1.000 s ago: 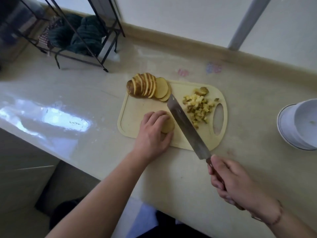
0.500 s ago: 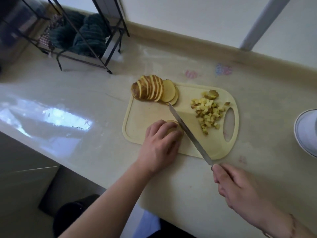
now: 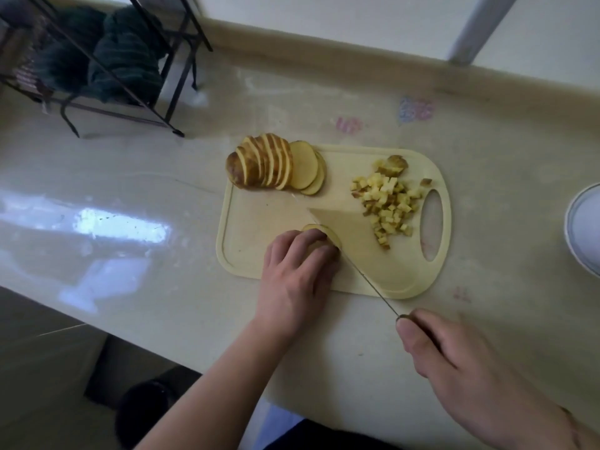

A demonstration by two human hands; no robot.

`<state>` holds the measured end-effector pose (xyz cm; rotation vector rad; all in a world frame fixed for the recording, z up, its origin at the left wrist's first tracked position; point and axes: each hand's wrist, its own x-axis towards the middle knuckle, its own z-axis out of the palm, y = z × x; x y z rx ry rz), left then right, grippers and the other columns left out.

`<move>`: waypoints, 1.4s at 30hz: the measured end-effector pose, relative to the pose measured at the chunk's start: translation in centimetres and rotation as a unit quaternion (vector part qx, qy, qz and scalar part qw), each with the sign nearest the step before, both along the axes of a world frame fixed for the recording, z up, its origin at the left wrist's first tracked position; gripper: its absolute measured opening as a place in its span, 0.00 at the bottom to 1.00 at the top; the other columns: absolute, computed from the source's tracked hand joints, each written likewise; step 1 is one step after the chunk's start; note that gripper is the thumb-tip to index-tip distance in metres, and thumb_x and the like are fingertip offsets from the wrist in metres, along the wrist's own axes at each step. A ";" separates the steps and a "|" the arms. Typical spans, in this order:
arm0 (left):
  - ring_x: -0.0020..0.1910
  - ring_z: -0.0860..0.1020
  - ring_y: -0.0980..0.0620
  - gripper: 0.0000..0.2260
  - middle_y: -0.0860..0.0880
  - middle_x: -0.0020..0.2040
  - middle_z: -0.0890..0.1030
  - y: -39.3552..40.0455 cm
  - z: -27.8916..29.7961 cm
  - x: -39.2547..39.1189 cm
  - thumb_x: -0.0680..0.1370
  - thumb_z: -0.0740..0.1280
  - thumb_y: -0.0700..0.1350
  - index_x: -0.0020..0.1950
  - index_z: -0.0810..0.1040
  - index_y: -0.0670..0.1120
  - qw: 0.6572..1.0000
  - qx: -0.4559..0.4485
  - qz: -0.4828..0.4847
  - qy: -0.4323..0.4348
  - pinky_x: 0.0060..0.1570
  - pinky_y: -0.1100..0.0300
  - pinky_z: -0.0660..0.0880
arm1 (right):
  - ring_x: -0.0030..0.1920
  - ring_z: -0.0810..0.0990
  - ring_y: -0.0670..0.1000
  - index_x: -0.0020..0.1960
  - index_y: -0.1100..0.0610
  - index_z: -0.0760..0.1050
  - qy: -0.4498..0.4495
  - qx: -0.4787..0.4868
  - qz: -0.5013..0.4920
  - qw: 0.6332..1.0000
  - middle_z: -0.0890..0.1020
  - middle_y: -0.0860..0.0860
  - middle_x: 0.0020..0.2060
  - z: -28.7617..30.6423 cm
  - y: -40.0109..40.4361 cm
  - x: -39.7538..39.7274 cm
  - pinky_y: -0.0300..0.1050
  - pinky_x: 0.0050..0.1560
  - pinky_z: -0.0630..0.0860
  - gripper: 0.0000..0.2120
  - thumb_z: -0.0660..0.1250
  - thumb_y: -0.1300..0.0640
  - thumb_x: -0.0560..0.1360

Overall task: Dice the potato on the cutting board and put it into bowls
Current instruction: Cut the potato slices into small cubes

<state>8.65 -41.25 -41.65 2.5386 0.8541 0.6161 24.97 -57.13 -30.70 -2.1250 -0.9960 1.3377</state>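
Yellow plastic makes up the cutting board [image 3: 246, 222], which lies on the shiny counter [image 3: 130, 196]. Your left hand [image 3: 297, 271] curls its fingers over a few potato slices [image 3: 319, 233] near the front of the board and holds them down. Your right hand [image 3: 454, 362] grips the knife [image 3: 344, 235], and the blade sits just beside your left fingertips. A row of potato rounds [image 3: 276, 165] leans at the back. A pile of potato cubes [image 3: 388, 203] lies by the board's handle hole. A white bowl [image 3: 581, 228] stands at the right edge.
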 end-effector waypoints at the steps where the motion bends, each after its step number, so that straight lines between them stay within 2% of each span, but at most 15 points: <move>1: 0.58 0.76 0.39 0.09 0.45 0.63 0.81 0.0 0.1 0.0 0.82 0.68 0.45 0.57 0.85 0.43 1.000 0.000 0.000 0.004 0.59 0.46 0.74 | 0.26 0.68 0.44 0.39 0.49 0.68 0.001 0.000 0.000 1.000 0.71 0.49 0.26 0.0 0.0 0.2 0.43 0.30 0.67 0.37 0.44 0.17 0.62; 4: 0.58 0.76 0.38 0.09 0.45 0.63 0.81 0.0 0.2 0.1 0.82 0.68 0.46 0.58 0.84 0.44 1.000 0.000 0.002 0.013 0.59 0.45 0.73 | 0.27 0.66 0.44 0.39 0.50 0.66 0.003 -0.009 0.009 1.000 0.70 0.49 0.26 0.2 -0.1 0.6 0.42 0.29 0.65 0.36 0.44 0.18 0.63; 12: 0.58 0.76 0.37 0.08 0.44 0.63 0.81 -0.2 0.2 0.3 0.81 0.70 0.45 0.57 0.84 0.43 1.000 0.014 0.007 0.021 0.57 0.44 0.74 | 0.28 0.69 0.49 0.37 0.48 0.66 -0.011 0.004 0.041 0.999 0.72 0.52 0.27 -0.8 -0.2 2.0 0.50 0.34 0.70 0.25 0.48 0.27 0.71; 18: 0.58 0.76 0.37 0.09 0.44 0.64 0.80 -0.3 0.4 0.3 0.83 0.67 0.46 0.57 0.84 0.43 1.000 0.010 0.004 0.023 0.58 0.44 0.73 | 0.28 0.70 0.47 0.35 0.54 0.65 -0.013 0.012 0.059 0.998 0.72 0.52 0.27 -1.5 0.0 3.0 0.49 0.34 0.70 0.29 0.48 0.28 0.72; 22: 0.56 0.77 0.40 0.09 0.44 0.63 0.81 -0.3 0.5 0.4 0.83 0.67 0.45 0.57 0.84 0.43 1.000 0.010 -0.002 0.015 0.57 0.47 0.74 | 0.27 0.69 0.46 0.34 0.53 0.65 0.002 0.006 0.070 0.998 0.70 0.48 0.25 -1.7 0.3 3.1 0.49 0.34 0.70 0.29 0.46 0.28 0.73; 28: 0.51 0.78 0.41 0.06 0.45 0.57 0.82 -0.3 0.4 0.5 0.81 0.70 0.43 0.55 0.85 0.43 1.000 0.016 0.005 0.007 0.54 0.48 0.74 | 0.26 0.69 0.47 0.32 0.54 0.66 -0.006 0.021 0.066 0.998 0.71 0.54 0.25 -2.2 2.2 2.9 0.52 0.34 0.70 0.31 0.45 0.28 0.72; 32: 0.51 0.78 0.42 0.06 0.46 0.55 0.82 -0.4 0.6 0.5 0.81 0.71 0.43 0.55 0.85 0.43 1.000 0.021 0.009 -0.003 0.53 0.48 0.74 | 0.26 0.66 0.47 0.33 0.58 0.66 -0.016 0.029 0.045 0.998 0.68 0.50 0.24 -2.3 1.7 3.2 0.52 0.32 0.68 0.34 0.46 0.28 0.72; 36: 0.51 0.77 0.42 0.07 0.46 0.55 0.82 -0.4 0.4 0.4 0.80 0.71 0.44 0.55 0.85 0.43 1.000 0.025 0.009 -0.005 0.52 0.48 0.74 | 0.25 0.67 0.47 0.32 0.58 0.65 -0.034 0.039 0.044 0.998 0.68 0.52 0.24 -2.4 1.4 2.7 0.52 0.33 0.68 0.34 0.45 0.28 0.73; 39: 0.51 0.77 0.42 0.07 0.46 0.55 0.82 -0.5 0.3 0.4 0.80 0.72 0.43 0.55 0.85 0.43 1.000 0.025 0.010 -0.008 0.52 0.47 0.75 | 0.25 0.69 0.49 0.31 0.57 0.66 -0.048 0.040 0.038 0.997 0.73 0.57 0.27 -2.4 1.3 2.1 0.51 0.33 0.70 0.34 0.44 0.28 0.73; 42: 0.51 0.77 0.42 0.07 0.46 0.55 0.82 -0.5 0.3 0.4 0.80 0.72 0.43 0.55 0.85 0.44 1.000 0.027 0.008 -0.007 0.52 0.48 0.75 | 0.25 0.68 0.47 0.31 0.56 0.66 -0.047 0.033 0.040 0.998 0.71 0.53 0.24 -2.2 1.9 1.7 0.51 0.32 0.70 0.34 0.43 0.27 0.72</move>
